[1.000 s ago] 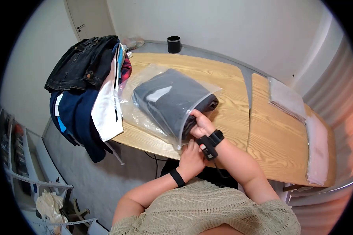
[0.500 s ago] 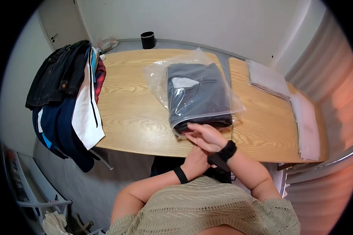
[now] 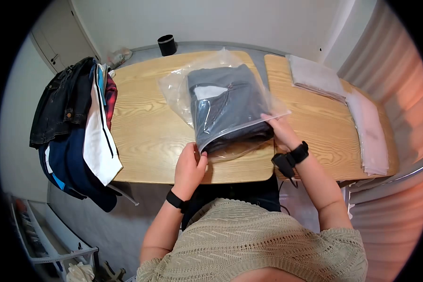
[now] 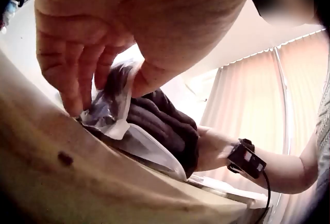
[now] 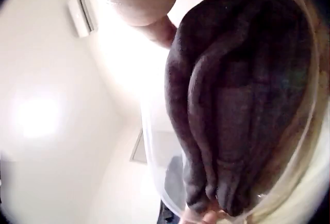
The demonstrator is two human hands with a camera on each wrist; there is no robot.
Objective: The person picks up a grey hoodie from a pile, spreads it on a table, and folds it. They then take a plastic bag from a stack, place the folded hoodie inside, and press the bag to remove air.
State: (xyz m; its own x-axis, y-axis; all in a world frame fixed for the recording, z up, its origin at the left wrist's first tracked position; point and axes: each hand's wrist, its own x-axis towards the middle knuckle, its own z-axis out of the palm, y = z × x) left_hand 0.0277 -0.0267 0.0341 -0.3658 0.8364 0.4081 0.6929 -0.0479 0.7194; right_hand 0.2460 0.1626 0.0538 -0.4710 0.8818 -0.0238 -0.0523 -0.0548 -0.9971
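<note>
A folded dark grey garment [image 3: 232, 101] lies inside a clear plastic bag [image 3: 174, 89] on the wooden table, its folded layers showing at the bag's mouth nearest the person. My left hand [image 3: 189, 168] pinches the left corner of that mouth; the left wrist view shows the plastic [image 4: 121, 105] between thumb and fingers. At the opposite corner, my right hand [image 3: 283, 132] grips the bag's edge, thumb on top and the other fingers partly hidden. From the right wrist, the garment's stacked folds [image 5: 232, 105] show within the open mouth.
A heap of clothes [image 3: 73, 127], with a denim jacket on top, hangs over the table's left end. Flat plastic bags [image 3: 315, 77] and a pinkish stack [image 3: 369, 134] lie on the right-hand table [image 3: 315, 127]. A black bin [image 3: 167, 45] stands on the floor behind.
Both hands were together at the bag's near edge; now they are apart, one at each corner of the mouth. The bag has turned so its mouth faces the person.
</note>
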